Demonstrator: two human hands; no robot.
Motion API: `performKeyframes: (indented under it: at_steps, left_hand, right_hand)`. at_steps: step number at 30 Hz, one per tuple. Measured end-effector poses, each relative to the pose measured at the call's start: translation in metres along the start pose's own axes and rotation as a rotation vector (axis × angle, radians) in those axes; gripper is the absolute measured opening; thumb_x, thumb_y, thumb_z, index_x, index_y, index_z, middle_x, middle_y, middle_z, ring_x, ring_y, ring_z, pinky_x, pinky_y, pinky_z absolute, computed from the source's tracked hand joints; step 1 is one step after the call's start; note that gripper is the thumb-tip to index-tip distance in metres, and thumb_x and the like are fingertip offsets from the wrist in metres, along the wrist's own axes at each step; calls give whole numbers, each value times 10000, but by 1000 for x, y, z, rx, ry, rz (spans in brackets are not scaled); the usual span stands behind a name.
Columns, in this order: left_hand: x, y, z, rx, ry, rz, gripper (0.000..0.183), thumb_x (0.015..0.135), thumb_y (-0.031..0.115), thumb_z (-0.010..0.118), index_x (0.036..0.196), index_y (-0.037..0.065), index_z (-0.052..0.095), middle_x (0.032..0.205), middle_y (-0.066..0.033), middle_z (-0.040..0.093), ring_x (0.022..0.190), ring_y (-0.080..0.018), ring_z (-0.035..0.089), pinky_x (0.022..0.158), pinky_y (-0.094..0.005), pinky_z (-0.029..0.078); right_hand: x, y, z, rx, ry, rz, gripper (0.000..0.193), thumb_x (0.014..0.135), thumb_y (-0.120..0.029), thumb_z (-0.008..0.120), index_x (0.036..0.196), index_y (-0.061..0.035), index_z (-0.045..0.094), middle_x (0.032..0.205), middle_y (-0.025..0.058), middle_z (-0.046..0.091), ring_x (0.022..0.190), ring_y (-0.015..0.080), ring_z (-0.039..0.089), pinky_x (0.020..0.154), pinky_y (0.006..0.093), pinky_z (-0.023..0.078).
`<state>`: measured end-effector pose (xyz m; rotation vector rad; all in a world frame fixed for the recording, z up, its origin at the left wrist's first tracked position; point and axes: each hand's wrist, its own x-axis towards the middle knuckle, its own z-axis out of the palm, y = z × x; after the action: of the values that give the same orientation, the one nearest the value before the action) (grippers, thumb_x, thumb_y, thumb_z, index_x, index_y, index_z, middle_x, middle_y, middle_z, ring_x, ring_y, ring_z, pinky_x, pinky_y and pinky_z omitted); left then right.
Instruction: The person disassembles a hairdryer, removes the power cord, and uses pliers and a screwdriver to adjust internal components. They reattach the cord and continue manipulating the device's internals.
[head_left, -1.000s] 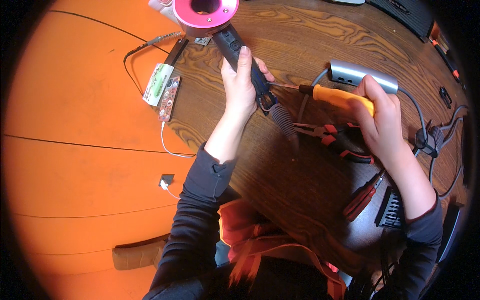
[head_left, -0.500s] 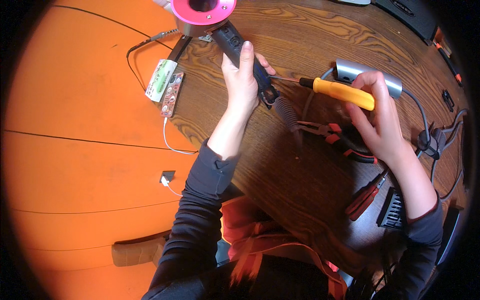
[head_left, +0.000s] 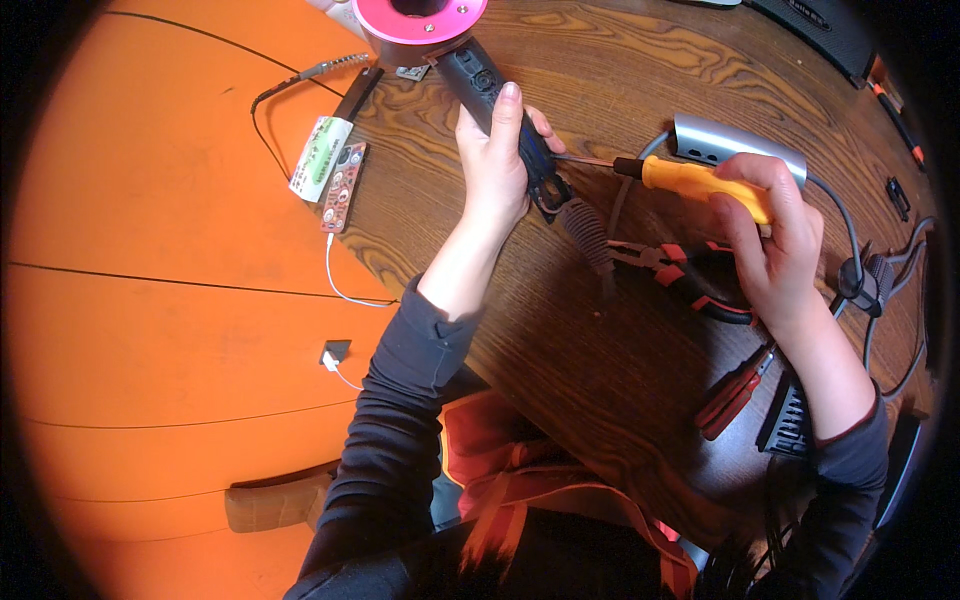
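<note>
My left hand [head_left: 496, 155] is wrapped round the black inner handle of a hair dryer [head_left: 470, 75], whose pink ring head lies at the top edge of the view. A ribbed cord sleeve hangs from the handle's lower end. In my right hand [head_left: 775, 225] is a screwdriver [head_left: 705, 185] with a yellow grip. Its thin shaft points left, and the tip meets the handle's side just beside my left fingers; the exact contact point is too small to make out. Beyond the screwdriver lies a silver tube-shaped casing [head_left: 740, 145] with the grey cord running from it.
Red-and-black pliers [head_left: 690, 280] lie below the screwdriver. Closer to me are a red-handled tool [head_left: 735, 395] and a black bit rack [head_left: 785, 418]. Grey cord loops [head_left: 865, 285] rest at right. A soldering iron [head_left: 335, 68] and a power strip [head_left: 343, 190] sit at the left table edge.
Both hands have shifted slightly right, carrying the hair dryer and the screwdriver along. The screwdriver stays against the handle's side.
</note>
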<state>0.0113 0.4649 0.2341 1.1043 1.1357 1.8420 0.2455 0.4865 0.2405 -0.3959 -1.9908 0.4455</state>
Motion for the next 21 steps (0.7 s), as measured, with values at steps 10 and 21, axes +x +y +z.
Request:
performKeyframes:
  at_steps: [10, 21]
  left_hand:
    - [0, 1, 0, 57, -10, -4, 284, 872, 345, 476, 848, 81, 372, 627, -63, 507, 510, -166, 532, 462, -288, 467]
    - [2, -1, -1, 3, 9, 14, 288, 858, 303, 516, 887, 48, 385, 617, -81, 504, 491, -180, 542, 465, -285, 476]
  right_hand:
    - [5, -8, -5, 50, -172, 286, 253, 716, 9, 594, 932, -4, 464, 851, 125, 537, 769, 245, 560, 680, 285, 435]
    - [7, -8, -8, 83, -232, 470, 237, 729, 8, 585, 929, -8, 458, 829, 122, 527, 757, 246, 564, 667, 280, 435]
